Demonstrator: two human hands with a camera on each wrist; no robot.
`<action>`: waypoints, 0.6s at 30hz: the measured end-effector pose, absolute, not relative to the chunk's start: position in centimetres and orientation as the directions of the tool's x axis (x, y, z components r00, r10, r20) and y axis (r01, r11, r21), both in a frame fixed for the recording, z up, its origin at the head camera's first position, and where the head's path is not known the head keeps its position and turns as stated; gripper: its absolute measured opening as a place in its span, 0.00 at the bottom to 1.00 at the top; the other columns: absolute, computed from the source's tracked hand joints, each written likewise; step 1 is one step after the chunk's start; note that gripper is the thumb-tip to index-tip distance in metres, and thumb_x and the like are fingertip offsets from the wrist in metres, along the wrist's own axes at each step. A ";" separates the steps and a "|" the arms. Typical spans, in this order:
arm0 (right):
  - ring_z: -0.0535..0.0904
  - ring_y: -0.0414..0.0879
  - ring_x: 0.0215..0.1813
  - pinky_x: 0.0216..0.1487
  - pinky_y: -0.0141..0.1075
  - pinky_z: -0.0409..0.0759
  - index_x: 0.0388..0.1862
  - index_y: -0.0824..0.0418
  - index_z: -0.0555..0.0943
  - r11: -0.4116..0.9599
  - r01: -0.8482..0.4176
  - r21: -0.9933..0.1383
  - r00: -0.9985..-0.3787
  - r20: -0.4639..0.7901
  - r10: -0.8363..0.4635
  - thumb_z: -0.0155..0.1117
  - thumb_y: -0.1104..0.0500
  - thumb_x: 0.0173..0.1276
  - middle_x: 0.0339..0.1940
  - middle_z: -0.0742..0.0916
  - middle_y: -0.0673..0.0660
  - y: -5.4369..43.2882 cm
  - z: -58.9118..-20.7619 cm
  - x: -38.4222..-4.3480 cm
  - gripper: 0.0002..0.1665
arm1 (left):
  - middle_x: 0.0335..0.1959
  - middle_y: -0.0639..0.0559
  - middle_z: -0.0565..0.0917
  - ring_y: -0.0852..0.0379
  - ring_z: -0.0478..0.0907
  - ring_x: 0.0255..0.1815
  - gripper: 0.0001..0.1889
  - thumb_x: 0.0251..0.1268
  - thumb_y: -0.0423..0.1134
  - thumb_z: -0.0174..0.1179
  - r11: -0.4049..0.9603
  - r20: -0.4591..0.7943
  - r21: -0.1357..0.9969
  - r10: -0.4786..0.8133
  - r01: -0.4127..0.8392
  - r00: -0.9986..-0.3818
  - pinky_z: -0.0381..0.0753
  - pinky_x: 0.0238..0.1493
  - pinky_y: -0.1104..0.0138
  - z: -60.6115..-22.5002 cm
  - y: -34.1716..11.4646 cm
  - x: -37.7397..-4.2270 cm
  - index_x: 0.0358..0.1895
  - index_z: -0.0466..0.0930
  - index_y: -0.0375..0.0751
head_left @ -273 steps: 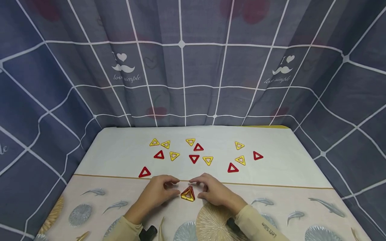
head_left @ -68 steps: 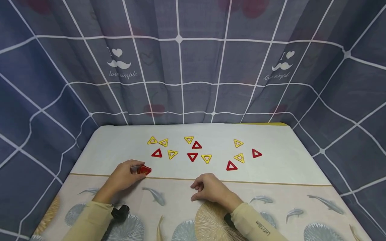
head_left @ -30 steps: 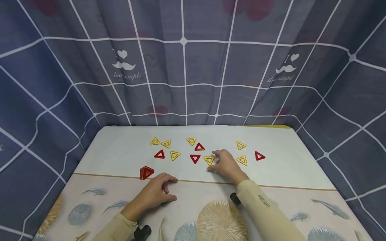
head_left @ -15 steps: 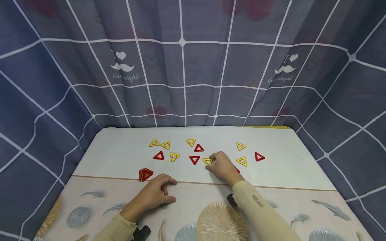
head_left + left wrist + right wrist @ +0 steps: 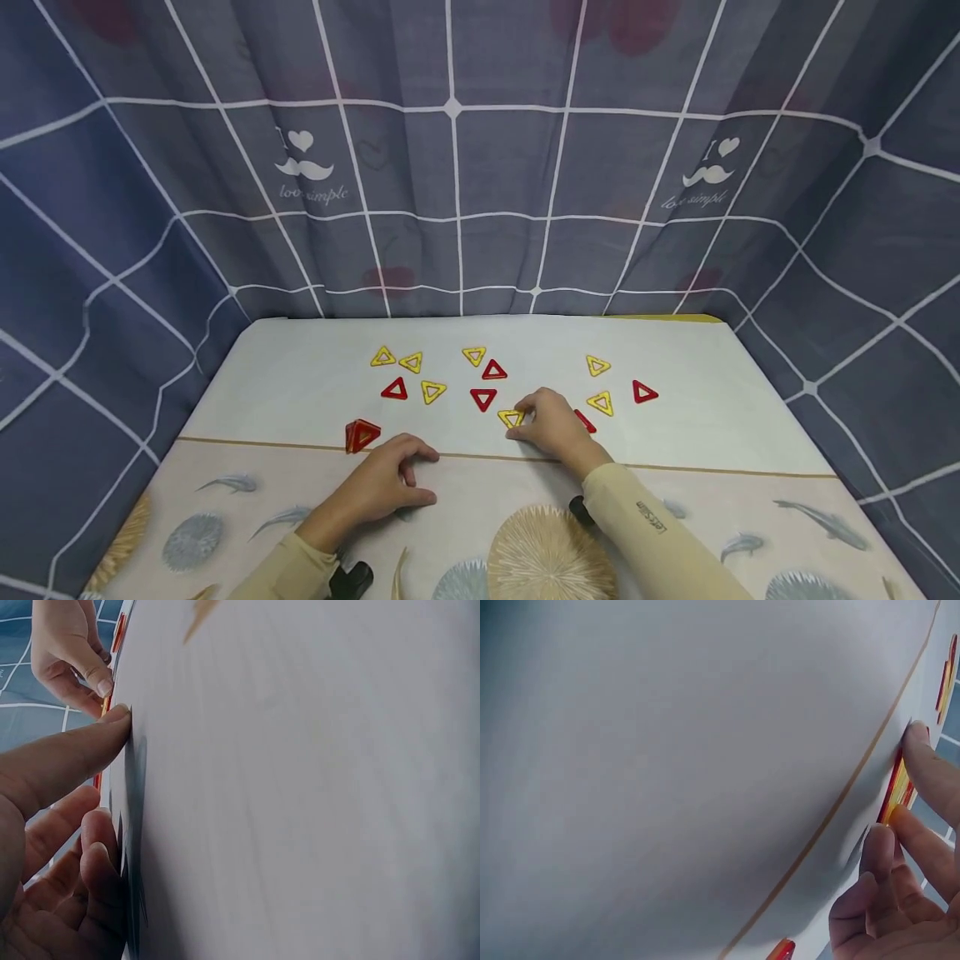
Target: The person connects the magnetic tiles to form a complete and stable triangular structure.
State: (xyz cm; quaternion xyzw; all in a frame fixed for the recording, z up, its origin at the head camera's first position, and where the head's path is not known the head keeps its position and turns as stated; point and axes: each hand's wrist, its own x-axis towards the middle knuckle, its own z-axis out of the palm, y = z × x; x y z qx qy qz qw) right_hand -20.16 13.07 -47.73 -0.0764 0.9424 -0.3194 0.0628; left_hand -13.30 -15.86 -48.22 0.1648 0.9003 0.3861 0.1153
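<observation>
My right hand (image 5: 558, 429) pinches a yellow open-centred triangle tile (image 5: 510, 418) between thumb and fingers on the white part of the table. In the right wrist view, the thumb and a finger stand at either end of that tile (image 5: 897, 787). My left hand (image 5: 378, 483) rests near the brown line, fingers loosely bent, with nothing in it. Left of it a small red pyramid of joined triangle tiles (image 5: 362, 434) stands on the white part. A red triangle tile (image 5: 585, 422) lies partly hidden behind my right hand.
Farther back lie flat yellow triangle tiles (image 5: 432, 392) and red triangle tiles (image 5: 483, 399), several of each. To the right are a yellow tile (image 5: 600, 403) and a red tile (image 5: 644, 392). A dark checked curtain (image 5: 495, 167) hangs behind and beside the table.
The pyramid, gripped by my left hand earlier, now stands released at the left. That hand has come back towards the middle. My right hand has reached forward and drawn the yellow triangle tile slightly nearer.
</observation>
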 end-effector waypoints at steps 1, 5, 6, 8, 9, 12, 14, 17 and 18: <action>0.79 0.48 0.45 0.54 0.45 0.76 0.45 0.62 0.89 0.784 -0.104 -0.612 -0.979 -0.074 -0.188 0.86 0.56 0.49 0.41 0.84 0.53 13.0 -47.8 -20.0 0.25 | 0.39 0.57 0.77 0.61 0.73 0.27 0.25 0.48 0.41 0.81 0.648 -0.083 0.734 0.385 0.205 -0.919 0.73 0.32 0.67 -48.2 -15.9 -13.3 0.52 0.83 0.48; 0.76 0.44 0.39 0.46 0.41 0.77 0.42 0.61 0.89 0.776 -0.136 -0.616 -0.974 -0.059 -0.217 0.87 0.55 0.46 0.37 0.84 0.51 13.0 -47.9 -19.4 0.24 | 0.39 0.58 0.77 0.62 0.73 0.27 0.25 0.48 0.41 0.81 0.652 -0.081 0.729 0.385 0.209 -0.919 0.73 0.32 0.67 -48.3 -15.9 -13.2 0.52 0.83 0.49; 0.75 0.43 0.37 0.44 0.41 0.77 0.41 0.61 0.89 0.771 -0.147 -0.619 -0.972 -0.055 -0.229 0.87 0.54 0.45 0.36 0.84 0.50 13.0 -47.9 -19.2 0.24 | 0.39 0.58 0.77 0.62 0.73 0.27 0.25 0.47 0.41 0.81 0.652 -0.077 0.728 0.385 0.212 -0.920 0.72 0.33 0.67 -48.4 -15.9 -13.2 0.51 0.83 0.49; 0.75 0.42 0.37 0.43 0.40 0.76 0.39 0.60 0.88 0.755 -0.167 -0.634 -0.966 -0.047 -0.253 0.88 0.53 0.45 0.34 0.83 0.50 13.0 -47.9 -18.9 0.24 | 0.38 0.58 0.77 0.63 0.73 0.27 0.25 0.47 0.41 0.81 0.651 -0.064 0.726 0.384 0.221 -0.921 0.72 0.33 0.67 -48.4 -15.9 -13.2 0.51 0.83 0.48; 0.75 0.42 0.36 0.43 0.40 0.76 0.39 0.60 0.88 0.749 -0.177 -0.639 -0.963 -0.044 -0.265 0.88 0.53 0.44 0.34 0.83 0.50 13.0 -47.9 -18.7 0.24 | 0.38 0.58 0.77 0.63 0.73 0.27 0.25 0.46 0.41 0.81 0.651 -0.059 0.726 0.381 0.223 -0.923 0.72 0.33 0.67 -48.5 -15.9 -13.2 0.51 0.83 0.48; 0.75 0.42 0.36 0.42 0.39 0.76 0.35 0.59 0.87 0.736 -0.199 -0.647 -0.956 -0.039 -0.292 0.88 0.51 0.43 0.32 0.83 0.48 12.9 -48.0 -18.2 0.23 | 0.38 0.58 0.77 0.63 0.73 0.26 0.26 0.46 0.41 0.82 0.650 -0.051 0.726 0.375 0.223 -0.926 0.72 0.33 0.67 -48.5 -15.9 -13.2 0.51 0.84 0.48; 0.75 0.41 0.35 0.41 0.38 0.77 0.31 0.57 0.85 0.736 -0.207 -0.644 -0.953 -0.037 -0.300 0.89 0.49 0.41 0.30 0.82 0.47 12.9 -48.0 -17.8 0.23 | 0.40 0.58 0.77 0.63 0.73 0.26 0.26 0.45 0.41 0.82 0.653 -0.055 0.725 0.370 0.217 -0.928 0.72 0.33 0.67 -48.5 -15.9 -13.2 0.52 0.84 0.48; 0.74 0.40 0.33 0.38 0.37 0.76 0.27 0.56 0.82 0.740 -0.223 -0.635 -0.947 -0.040 -0.319 0.89 0.48 0.40 0.28 0.81 0.46 12.9 -48.1 -16.9 0.24 | 0.44 0.58 0.78 0.63 0.73 0.26 0.27 0.46 0.41 0.82 0.663 -0.070 0.719 0.365 0.207 -0.928 0.72 0.31 0.67 -48.5 -15.8 -13.3 0.53 0.85 0.48; 0.74 0.40 0.32 0.37 0.37 0.76 0.26 0.55 0.81 0.742 -0.228 -0.631 -0.944 -0.043 -0.327 0.89 0.48 0.40 0.27 0.81 0.45 12.8 -48.1 -16.7 0.24 | 0.45 0.58 0.78 0.63 0.73 0.26 0.27 0.46 0.41 0.81 0.666 -0.074 0.717 0.363 0.203 -0.929 0.73 0.31 0.67 -48.5 -15.8 -13.3 0.53 0.85 0.48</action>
